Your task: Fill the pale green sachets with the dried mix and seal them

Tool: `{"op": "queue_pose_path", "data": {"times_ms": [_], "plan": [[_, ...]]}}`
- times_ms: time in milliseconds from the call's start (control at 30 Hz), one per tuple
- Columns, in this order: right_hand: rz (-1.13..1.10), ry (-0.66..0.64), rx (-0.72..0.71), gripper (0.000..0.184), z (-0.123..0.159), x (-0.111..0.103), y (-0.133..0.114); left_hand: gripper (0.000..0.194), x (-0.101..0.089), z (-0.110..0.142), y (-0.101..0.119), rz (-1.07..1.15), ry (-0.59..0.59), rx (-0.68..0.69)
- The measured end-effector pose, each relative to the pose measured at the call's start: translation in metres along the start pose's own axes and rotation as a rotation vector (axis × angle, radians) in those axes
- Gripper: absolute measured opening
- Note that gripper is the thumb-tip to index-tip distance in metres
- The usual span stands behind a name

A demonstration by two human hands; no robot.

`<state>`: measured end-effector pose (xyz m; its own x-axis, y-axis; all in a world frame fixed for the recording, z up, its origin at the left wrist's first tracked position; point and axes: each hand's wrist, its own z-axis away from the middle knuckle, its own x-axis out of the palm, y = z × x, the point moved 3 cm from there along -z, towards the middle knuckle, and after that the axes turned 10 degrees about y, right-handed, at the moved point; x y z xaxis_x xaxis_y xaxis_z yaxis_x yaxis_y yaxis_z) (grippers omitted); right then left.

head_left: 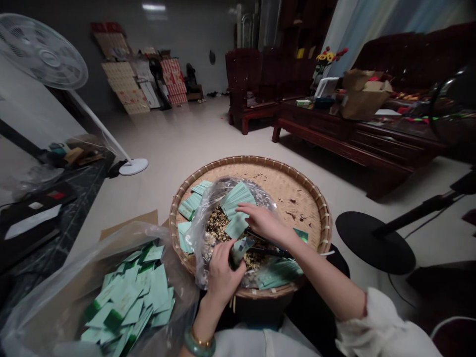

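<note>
Green paper sachet (240, 249) | left hand (221, 277): gripping it | right hand (265, 223): open, over plastic bag (208, 223)

1. At 8 o'clock you have mint-green packets (156, 288) with dark green ends.
2. The woven tray (293, 188) at 12 o'clock is tan with a brown rim.
3. The table (330, 128) at 2 o'clock is dark red.
4. Your bangle (199, 346) at 7 o'clock is jade green.

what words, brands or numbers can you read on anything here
Nothing can be read. The pale green packets in the clear plastic bag show no legible print, and any marks on the patterned boards leaning against the far wall are too small and blurred to read.
</note>
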<state>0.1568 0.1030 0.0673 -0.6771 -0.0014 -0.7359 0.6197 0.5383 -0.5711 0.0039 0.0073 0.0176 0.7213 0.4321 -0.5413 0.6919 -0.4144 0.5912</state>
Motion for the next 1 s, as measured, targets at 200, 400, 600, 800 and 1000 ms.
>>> {"op": "queue_pose_path", "data": {"times_ms": [200,400,600,800,1000], "plan": [[0.353,-0.26,0.001,0.031,-0.022,0.032,0.013,0.036,-0.004,-0.003,-0.001,0.061,-0.004,-0.049],[0.446,-0.124,0.175,0.028,-0.019,0.012,0.039,0.035,-0.008,-0.003,0.0,0.095,-0.002,-0.089],[0.29,-0.016,0.16,0.037,-0.011,0.019,0.023,0.034,-0.006,0.0,0.004,0.09,0.018,-0.034],[0.025,-0.372,-0.22,0.063,-0.014,0.07,-0.011,0.031,-0.01,0.002,0.006,0.092,0.055,0.017],[0.055,-0.412,-0.286,0.068,-0.026,0.084,-0.012,0.032,-0.014,0.005,0.002,0.081,0.063,0.003]]}}
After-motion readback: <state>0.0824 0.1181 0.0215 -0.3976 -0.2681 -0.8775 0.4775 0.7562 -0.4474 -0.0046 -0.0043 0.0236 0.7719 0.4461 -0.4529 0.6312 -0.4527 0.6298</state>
